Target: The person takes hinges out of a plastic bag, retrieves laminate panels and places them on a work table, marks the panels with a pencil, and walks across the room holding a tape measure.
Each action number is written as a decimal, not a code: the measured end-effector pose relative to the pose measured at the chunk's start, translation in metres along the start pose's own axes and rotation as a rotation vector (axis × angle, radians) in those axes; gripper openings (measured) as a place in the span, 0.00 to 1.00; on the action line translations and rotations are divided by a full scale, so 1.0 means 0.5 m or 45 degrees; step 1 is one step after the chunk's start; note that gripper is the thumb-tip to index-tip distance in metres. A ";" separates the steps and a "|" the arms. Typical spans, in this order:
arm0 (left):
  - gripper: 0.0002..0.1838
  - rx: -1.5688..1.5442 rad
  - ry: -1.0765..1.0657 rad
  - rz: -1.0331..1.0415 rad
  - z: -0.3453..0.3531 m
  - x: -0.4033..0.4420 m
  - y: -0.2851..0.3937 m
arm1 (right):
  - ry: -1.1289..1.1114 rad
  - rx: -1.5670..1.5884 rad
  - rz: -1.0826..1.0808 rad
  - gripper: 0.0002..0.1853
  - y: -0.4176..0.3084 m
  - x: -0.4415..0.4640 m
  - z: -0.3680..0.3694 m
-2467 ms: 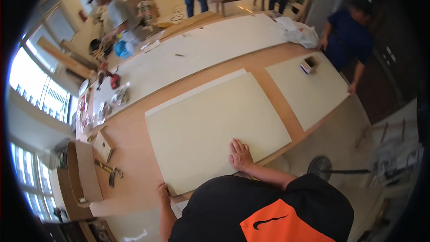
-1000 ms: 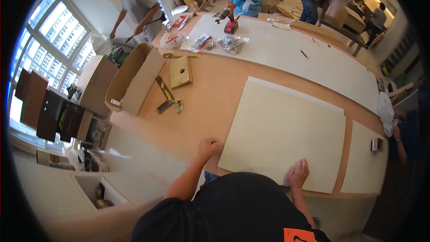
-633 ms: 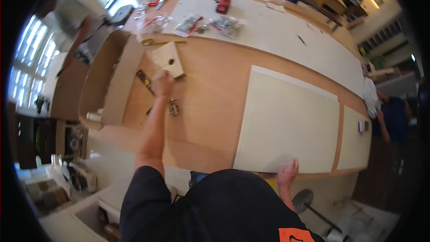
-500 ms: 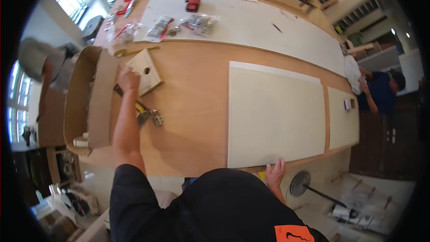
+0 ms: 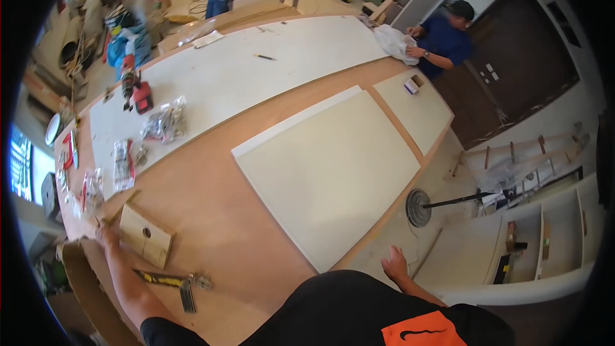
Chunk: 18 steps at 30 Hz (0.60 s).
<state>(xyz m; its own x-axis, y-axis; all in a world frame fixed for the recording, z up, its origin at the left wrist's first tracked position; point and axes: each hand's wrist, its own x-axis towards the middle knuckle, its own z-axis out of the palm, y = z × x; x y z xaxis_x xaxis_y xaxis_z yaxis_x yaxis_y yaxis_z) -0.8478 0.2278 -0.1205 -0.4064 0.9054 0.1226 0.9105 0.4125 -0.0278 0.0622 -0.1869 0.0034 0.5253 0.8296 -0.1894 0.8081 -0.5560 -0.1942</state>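
My left hand reaches to the table's left side, just beside a pale wooden block with a round hole. Its fingers look pinched together, with a thin tip above them; what they hold is too small to make out. Nearer to me lies a yellow-and-black metal tool, below the block. My right hand hangs off the table's near edge, fingers partly spread and nothing in them. To its left is a large cream panel, apart from the hand.
A long white board carries a red cordless drill, a hardware bag and a pencil. A cardboard box stands at left. A person in blue handles white plastic at the far end. A round-based stand is at right.
My view has swung to the right. My left hand has moved from over the wooden block to its far left side. My right hand has come away from the cream panel's edge.
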 end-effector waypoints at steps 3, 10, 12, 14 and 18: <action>0.29 0.100 0.111 -0.008 0.027 0.009 0.014 | -0.065 -0.028 0.021 0.33 0.006 -0.012 -0.009; 0.13 -0.127 -0.104 -0.124 -0.070 -0.047 0.080 | -0.183 0.042 -0.018 0.31 0.040 0.007 0.010; 0.13 -0.160 0.069 -0.037 -0.052 -0.040 0.074 | -0.172 0.065 -0.056 0.31 0.043 0.012 0.022; 0.15 -0.163 0.320 0.023 -0.012 -0.027 0.040 | -0.216 0.063 -0.063 0.31 0.035 0.023 0.026; 0.12 -0.055 0.514 0.174 -0.156 -0.109 0.142 | -0.234 0.090 -0.105 0.29 0.006 0.031 0.014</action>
<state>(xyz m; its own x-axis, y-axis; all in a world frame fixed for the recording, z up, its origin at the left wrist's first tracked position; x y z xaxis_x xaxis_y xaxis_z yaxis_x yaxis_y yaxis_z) -0.7549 0.1998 -0.0518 -0.2273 0.8361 0.4992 0.9598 0.2790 -0.0303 0.0708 -0.1759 -0.0068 0.3957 0.8527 -0.3412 0.8222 -0.4944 -0.2820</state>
